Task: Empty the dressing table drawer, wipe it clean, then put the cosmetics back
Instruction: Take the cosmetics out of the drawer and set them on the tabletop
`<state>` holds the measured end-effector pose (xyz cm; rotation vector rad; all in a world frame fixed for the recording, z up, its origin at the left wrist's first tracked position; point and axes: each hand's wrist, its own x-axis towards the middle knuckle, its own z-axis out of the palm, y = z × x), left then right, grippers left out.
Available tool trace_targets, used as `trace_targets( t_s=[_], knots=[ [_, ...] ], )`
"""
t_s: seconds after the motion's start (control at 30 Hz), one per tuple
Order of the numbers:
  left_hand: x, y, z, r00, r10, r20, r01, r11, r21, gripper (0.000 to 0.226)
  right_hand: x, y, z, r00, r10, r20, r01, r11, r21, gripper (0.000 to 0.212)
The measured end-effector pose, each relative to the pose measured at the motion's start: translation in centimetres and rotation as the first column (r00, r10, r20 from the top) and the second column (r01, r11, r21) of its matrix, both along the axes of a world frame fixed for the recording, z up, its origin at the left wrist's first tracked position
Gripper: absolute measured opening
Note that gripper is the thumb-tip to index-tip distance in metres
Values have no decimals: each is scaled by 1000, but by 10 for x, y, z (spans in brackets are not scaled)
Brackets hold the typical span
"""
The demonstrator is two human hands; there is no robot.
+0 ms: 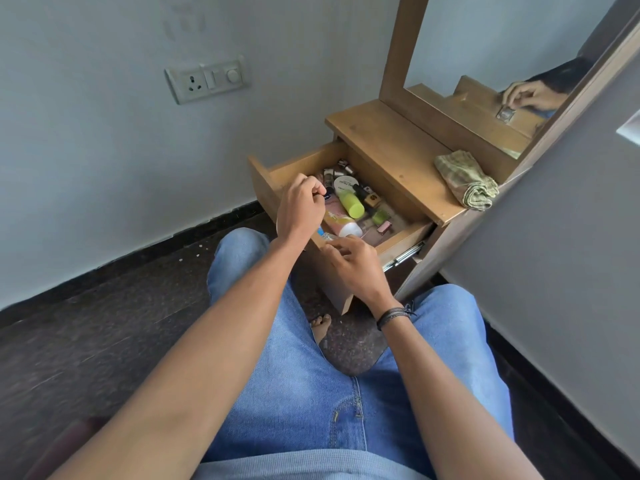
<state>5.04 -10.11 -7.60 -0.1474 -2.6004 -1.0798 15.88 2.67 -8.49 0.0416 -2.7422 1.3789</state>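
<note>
Jeans [311,393] nearest, both knees up, me sitting on the dark floor [104,341]. One bare foot [320,329] shows between the knees. Both forearms reach forward and right towards the drawer.

Right hand [349,268], cord wristband [394,315] at the wrist, is at the drawer's near edge. Its fingers are bent down over a clear bottle [327,237] with a blue cap. Cannot tell whether they grip it or only touch it.

Left hand [301,209] is a little further in, above the drawer's near left part. Fingers curled, thumb and forefinger pinching a small dark thing [323,194]; too small to say what.

Drawer [301,160] is pulled well out from the bench [388,140], metal runner showing on its right side. Cosmetics are inside, lying loose:
- pink tube [337,216] with a white cap, near the front, on its side
- green bottle [349,202] just behind it, on its side
- white jar [343,183] touching the green bottle's far end
- small bottles [341,166] clustered at the back
- more small pieces along the right side, not identifiable

Folded cloth [465,180], greenish check, lies on the bench top at its right end, against the side panel.

Mirror [485,46] stands behind the bench; a hand is reflected in it. Wall socket [207,79] on the wall to the left.
</note>
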Motion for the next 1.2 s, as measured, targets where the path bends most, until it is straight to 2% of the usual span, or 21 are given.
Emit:
trace_targets(
  t_s=[0.2,0.37,0.9,1.1,1.2],
  knots=[
    [4,-3,6,995,43,86,-38,998,-54,15,9,-13,0,997,78,22,-77,997,-5,23],
    [4,-3,8,983,78,164,-60,992,-112,18,10,-14,-1,997,79,25,-79,997,17,25],
    [3,-1,7,983,44,177,-1,971,-240,15,11,-11,5,993,95,70,-93,995,-36,26],
    [-1,5,8,976,-12,219,71,962,-262,16,5,0,-1,996,-35,84,49,985,-166,18],
    [-2,13,15,965,-108,238,159,965,-210,16,-1,5,3,991,-136,5,135,977,-163,19]
  ],
)
